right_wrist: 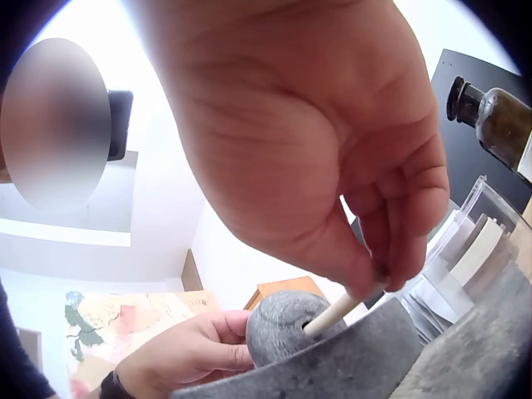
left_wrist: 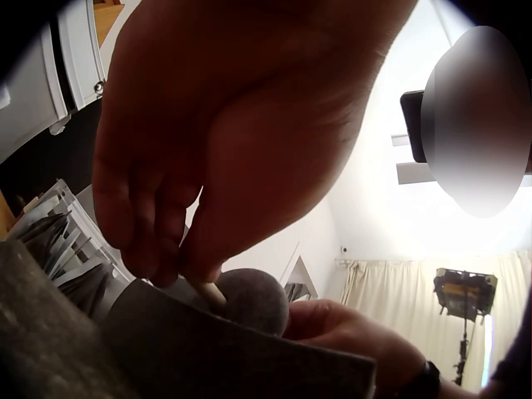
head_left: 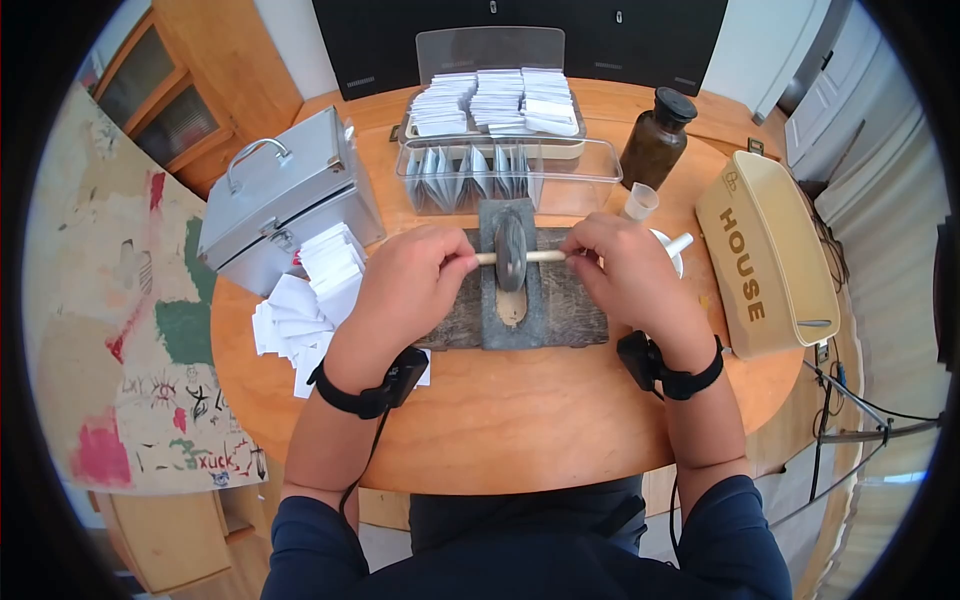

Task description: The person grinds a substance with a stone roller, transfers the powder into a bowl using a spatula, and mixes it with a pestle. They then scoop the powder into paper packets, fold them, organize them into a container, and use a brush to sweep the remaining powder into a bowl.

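Note:
A grey stone grinding wheel stands upright in the slot of a boat-shaped stone trough. Some tan powder lies in the slot on the near side of the wheel. Through the wheel's centre runs a pale wooden rod. My left hand pinches the rod's left end between thumb and fingers. At the other end, my right hand pinches the rod the same way. Under the trough lies a dark, weathered board.
Behind the trough are clear bins of folded packets and white papers. A metal case and loose white papers sit left. Rightward are a brown bottle, a small plastic cup, a white dish and a beige bin.

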The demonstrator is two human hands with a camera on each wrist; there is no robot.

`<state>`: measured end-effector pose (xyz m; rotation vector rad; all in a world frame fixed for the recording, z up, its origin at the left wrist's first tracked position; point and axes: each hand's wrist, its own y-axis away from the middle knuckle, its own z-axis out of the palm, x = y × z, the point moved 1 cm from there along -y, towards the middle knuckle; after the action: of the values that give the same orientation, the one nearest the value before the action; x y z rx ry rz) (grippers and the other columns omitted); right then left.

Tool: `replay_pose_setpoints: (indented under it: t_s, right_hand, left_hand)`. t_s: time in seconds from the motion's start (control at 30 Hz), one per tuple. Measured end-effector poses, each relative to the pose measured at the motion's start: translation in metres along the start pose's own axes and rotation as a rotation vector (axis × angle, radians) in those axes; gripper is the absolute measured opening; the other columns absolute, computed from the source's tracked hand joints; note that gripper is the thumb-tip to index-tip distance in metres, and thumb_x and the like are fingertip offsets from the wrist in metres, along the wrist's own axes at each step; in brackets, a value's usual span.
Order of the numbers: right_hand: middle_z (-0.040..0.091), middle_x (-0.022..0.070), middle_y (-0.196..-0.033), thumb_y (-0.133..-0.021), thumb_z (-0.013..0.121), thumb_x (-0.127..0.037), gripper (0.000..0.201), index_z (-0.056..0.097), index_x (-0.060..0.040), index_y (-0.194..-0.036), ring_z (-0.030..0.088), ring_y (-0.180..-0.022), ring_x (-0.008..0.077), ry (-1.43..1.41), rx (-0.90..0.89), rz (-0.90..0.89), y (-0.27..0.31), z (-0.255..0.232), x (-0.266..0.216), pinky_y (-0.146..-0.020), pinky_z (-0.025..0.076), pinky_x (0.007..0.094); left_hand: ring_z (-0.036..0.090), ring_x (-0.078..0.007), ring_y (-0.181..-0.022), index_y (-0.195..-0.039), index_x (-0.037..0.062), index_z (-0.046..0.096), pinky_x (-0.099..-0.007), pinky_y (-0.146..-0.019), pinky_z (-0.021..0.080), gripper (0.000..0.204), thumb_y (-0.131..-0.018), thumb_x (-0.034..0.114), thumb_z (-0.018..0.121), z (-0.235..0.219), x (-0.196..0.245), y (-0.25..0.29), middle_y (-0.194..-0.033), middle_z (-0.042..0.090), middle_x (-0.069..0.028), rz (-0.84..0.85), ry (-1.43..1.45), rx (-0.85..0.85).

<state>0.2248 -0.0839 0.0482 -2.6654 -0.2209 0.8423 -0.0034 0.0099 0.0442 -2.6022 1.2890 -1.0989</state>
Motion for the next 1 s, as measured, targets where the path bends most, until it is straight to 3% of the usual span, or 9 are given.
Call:
replay_pose_setpoints:
  t_s: [0.07,0.13,0.17,0.23,0.33,0.4,0.57,0.73,1.0]
  right_hand:
    - [0.065,0.0149,-0.079,-0.076,0.066,-0.001,0.005,0.067,-0.0018,-0.081,0.064,-0.075,0.0345,0.026,0.074,-0.016,-0.001,0.002,0.001,-0.066,0.051,0.0424]
    - [0.065,0.0147,-0.079,-0.076,0.066,-0.002,0.004,0.067,-0.0018,-0.080,0.064,-0.075,0.0349,-0.006,-0.031,-0.007,0.000,-0.009,-0.005,-0.066,0.051,0.0427]
    - [0.065,0.0145,-0.080,-0.077,0.065,-0.002,0.003,0.066,-0.0018,-0.080,0.064,-0.075,0.0352,-0.038,-0.137,0.003,0.001,-0.012,-0.007,-0.066,0.051,0.0430]
    - [0.065,0.0145,-0.078,-0.077,0.065,-0.002,0.003,0.066,-0.0020,-0.080,0.064,-0.074,0.0353,-0.035,-0.117,-0.006,0.002,-0.012,-0.009,-0.066,0.051,0.0432]
    - [0.065,0.0144,-0.076,-0.077,0.064,-0.003,0.002,0.066,-0.0023,-0.078,0.064,-0.072,0.0354,0.013,0.003,-0.016,0.000,0.000,-0.006,-0.065,0.051,0.0431]
    - [0.065,0.0144,-0.075,-0.076,0.064,-0.003,0.002,0.066,-0.0024,-0.077,0.064,-0.071,0.0353,0.058,0.103,-0.016,0.000,0.001,-0.006,-0.065,0.051,0.0429]
    - [0.063,0.0128,-0.077,-0.077,0.064,-0.004,0.001,0.065,-0.0034,-0.077,0.063,-0.074,0.0350,0.031,-0.135,0.001,0.006,-0.012,-0.015,-0.065,0.051,0.0436]
    - [0.062,0.0122,-0.078,-0.080,0.064,-0.005,0.001,0.065,-0.0036,-0.080,0.062,-0.075,0.0342,0.091,0.056,-0.064,0.001,0.002,-0.006,-0.064,0.050,0.0441]
    - [0.062,0.0120,-0.078,-0.081,0.064,-0.005,0.002,0.065,-0.0030,-0.081,0.062,-0.076,0.0335,0.112,0.164,-0.066,0.000,0.008,0.000,-0.064,0.050,0.0439]
  left_hand:
    - [0.058,-0.0252,-0.064,-0.082,-0.0003,0.063,-0.0344,-0.060,0.044,0.010,-0.083,0.008,0.069,-0.001,-0.001,0.000,-0.072,0.060,-0.0121,0.023,-0.006,0.094]
    - [0.058,-0.0286,-0.066,-0.081,-0.0001,0.063,-0.0361,-0.060,0.045,0.011,-0.084,0.009,0.068,-0.011,0.006,0.001,-0.073,0.061,-0.0129,-0.003,-0.008,-0.131]
    - [0.058,-0.0286,-0.066,-0.081,-0.0001,0.063,-0.0361,-0.060,0.045,0.011,-0.084,0.009,0.068,-0.013,0.007,0.002,-0.073,0.061,-0.0129,-0.003,-0.007,-0.132]
    - [0.059,-0.0292,-0.067,-0.081,-0.0003,0.062,-0.0368,-0.060,0.045,0.011,-0.084,0.009,0.067,-0.016,0.009,0.004,-0.072,0.061,-0.0126,0.065,-0.008,-0.192]
    - [0.061,-0.0349,-0.074,-0.080,0.0034,0.063,-0.0428,-0.065,0.047,0.011,-0.085,0.013,0.065,-0.003,0.002,-0.001,-0.075,0.063,-0.0132,-0.016,-0.085,-0.016]
    - [0.061,-0.0353,-0.074,-0.080,0.0034,0.063,-0.0432,-0.064,0.047,0.011,-0.085,0.013,0.065,-0.003,0.002,-0.001,-0.075,0.063,-0.0134,-0.024,-0.087,-0.014]
    - [0.057,-0.0316,-0.067,-0.082,0.0003,0.062,-0.0381,-0.060,0.044,0.010,-0.085,0.009,0.066,-0.014,0.010,0.002,-0.072,0.060,-0.0138,0.019,-0.001,-0.184]
    - [0.060,-0.0303,-0.068,-0.084,0.0005,0.064,-0.0373,-0.062,0.046,0.009,-0.085,0.009,0.067,0.004,-0.004,-0.002,-0.073,0.061,-0.0136,0.041,-0.099,0.083]
    - [0.060,-0.0275,-0.066,-0.088,0.0006,0.065,-0.0364,-0.060,0.046,0.008,-0.086,0.008,0.067,0.011,-0.005,-0.004,-0.073,0.062,-0.0135,-0.016,-0.078,0.182]
